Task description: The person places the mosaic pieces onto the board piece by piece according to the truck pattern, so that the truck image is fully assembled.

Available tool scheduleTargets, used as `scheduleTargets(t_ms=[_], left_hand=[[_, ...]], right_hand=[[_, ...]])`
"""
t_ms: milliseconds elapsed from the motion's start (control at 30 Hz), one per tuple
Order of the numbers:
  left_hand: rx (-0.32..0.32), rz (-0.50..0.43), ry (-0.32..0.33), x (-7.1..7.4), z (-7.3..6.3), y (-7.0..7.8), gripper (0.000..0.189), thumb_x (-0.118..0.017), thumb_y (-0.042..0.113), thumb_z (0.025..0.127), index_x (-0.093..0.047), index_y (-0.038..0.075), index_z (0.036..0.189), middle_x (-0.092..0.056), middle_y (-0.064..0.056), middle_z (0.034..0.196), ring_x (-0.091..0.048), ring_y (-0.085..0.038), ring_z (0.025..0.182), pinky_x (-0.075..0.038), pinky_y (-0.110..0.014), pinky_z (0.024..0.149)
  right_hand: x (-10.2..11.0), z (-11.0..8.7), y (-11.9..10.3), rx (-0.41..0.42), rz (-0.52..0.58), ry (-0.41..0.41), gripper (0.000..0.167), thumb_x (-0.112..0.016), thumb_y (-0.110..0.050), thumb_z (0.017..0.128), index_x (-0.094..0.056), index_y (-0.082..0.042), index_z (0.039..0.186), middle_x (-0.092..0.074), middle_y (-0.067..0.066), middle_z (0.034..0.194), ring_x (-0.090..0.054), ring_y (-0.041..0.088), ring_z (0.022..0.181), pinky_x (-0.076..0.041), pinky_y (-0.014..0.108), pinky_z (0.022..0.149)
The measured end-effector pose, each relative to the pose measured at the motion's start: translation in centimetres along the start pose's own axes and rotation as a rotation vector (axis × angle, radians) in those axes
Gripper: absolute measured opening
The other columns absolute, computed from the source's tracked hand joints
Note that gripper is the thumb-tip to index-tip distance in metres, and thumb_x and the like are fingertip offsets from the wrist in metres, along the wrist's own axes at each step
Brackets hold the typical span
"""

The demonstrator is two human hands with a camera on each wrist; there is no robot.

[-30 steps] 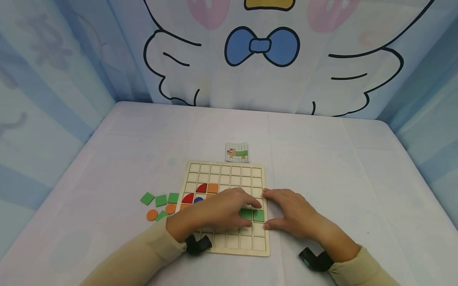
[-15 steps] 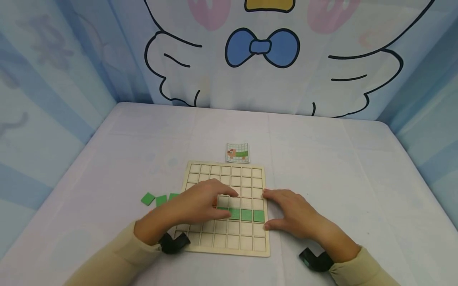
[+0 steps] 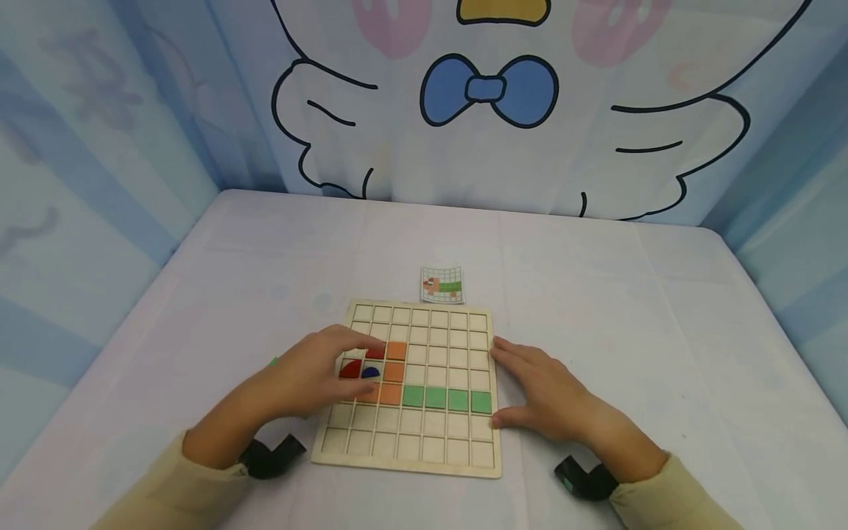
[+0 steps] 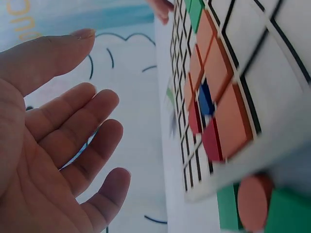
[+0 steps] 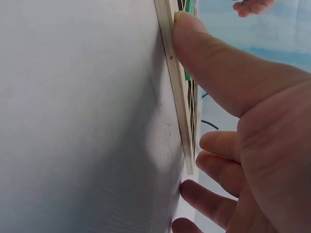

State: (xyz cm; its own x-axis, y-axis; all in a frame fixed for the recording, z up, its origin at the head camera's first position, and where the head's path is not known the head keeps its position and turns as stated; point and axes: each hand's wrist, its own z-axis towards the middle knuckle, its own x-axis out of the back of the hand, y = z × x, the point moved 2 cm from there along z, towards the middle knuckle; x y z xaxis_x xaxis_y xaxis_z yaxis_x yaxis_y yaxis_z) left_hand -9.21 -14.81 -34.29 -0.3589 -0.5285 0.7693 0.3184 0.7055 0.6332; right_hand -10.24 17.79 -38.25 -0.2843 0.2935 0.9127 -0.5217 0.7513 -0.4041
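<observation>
A wooden grid board lies flat on the table. Its middle row holds several green squares at the right. Orange squares, red quarter-circles and a blue half-circle piece fill cells at the left. Above that left part hovers my left hand, thumb and fingers apart; the left wrist view shows nothing in its palm. My right hand rests against the board's right edge, its thumb touching the rim.
Just beyond the board's far edge lies a small picture card with a gridded figure. Loose pieces sit beside the board's left edge, among them an orange disc and green squares, mostly hidden by the left hand in the head view.
My left hand has moved left across the board, uncovering the row of green squares, then the orange ones. It now covers most loose pieces. My right hand has stayed at the right edge.
</observation>
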Motion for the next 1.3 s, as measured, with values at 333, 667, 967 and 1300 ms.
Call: scheduleTargets(t_ms=[333, 667, 967, 1300], left_hand=[[0.151, 0.018, 0.043, 1.5, -2.1, -2.4, 0.062, -0.079, 0.03, 0.087, -0.057, 0.012, 0.142, -0.053, -0.015, 0.143, -0.045, -0.04, 0.133, -0.042, -0.06, 0.101], [0.285, 0.077, -0.004, 2.2, -3.1, -5.2, 0.066, -0.081, 0.031, 0.085, -0.056, 0.008, 0.142, -0.052, -0.02, 0.142, -0.044, -0.044, 0.131, -0.042, -0.062, 0.099], [0.323, 0.106, -0.027, 2.1, -2.8, -7.0, 0.054, -0.08, 0.02, 0.084, -0.063, 0.004, 0.132, -0.061, -0.016, 0.13, -0.05, -0.041, 0.122, -0.043, -0.06, 0.099], [0.379, 0.163, -0.016, 3.0, -3.2, -8.3, 0.049, -0.083, 0.015, 0.082, -0.065, 0.002, 0.126, -0.064, -0.017, 0.122, -0.054, -0.041, 0.115, -0.045, -0.059, 0.095]], right_hand=[[0.1, 0.7, 0.3, -0.047, -0.057, -0.04, 0.108, -0.079, -0.062, 0.074, -0.039, 0.003, 0.15, -0.034, 0.019, 0.157, -0.036, 0.043, 0.139, -0.035, 0.066, 0.099], [0.3, 0.8, 0.3, -0.078, -0.078, -0.075, 0.106, -0.078, -0.064, 0.074, -0.043, 0.002, 0.149, -0.035, 0.019, 0.157, -0.033, 0.043, 0.14, -0.033, 0.067, 0.1], [0.4, 0.8, 0.3, -0.08, -0.074, -0.085, 0.104, -0.079, -0.062, 0.074, -0.043, 0.001, 0.149, -0.038, 0.019, 0.155, -0.034, 0.044, 0.139, -0.034, 0.068, 0.1], [0.3, 1.0, 0.4, -0.068, -0.092, -0.071, 0.103, -0.08, -0.061, 0.073, -0.046, 0.0, 0.147, -0.041, 0.018, 0.153, -0.036, 0.044, 0.138, -0.036, 0.067, 0.098]])
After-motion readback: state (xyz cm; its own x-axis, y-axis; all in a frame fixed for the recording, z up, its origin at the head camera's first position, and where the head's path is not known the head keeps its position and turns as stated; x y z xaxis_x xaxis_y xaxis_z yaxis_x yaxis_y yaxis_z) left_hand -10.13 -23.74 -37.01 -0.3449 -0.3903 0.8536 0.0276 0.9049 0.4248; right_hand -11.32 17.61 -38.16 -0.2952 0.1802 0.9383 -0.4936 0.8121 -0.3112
